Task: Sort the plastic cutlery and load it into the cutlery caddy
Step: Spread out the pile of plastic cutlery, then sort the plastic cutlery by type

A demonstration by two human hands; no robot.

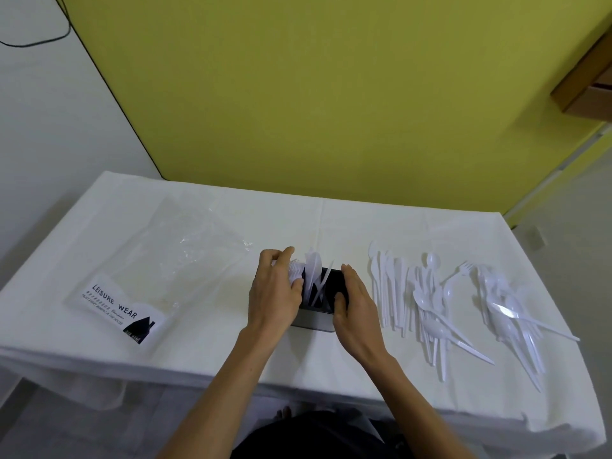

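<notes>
Now both hands, left hand [276,286] and right hand [354,301], flank the caddy [326,294].

Black caddy [326,294] holds upright white knives [314,276]; loose cutlery [463,306] heaped right.
</notes>
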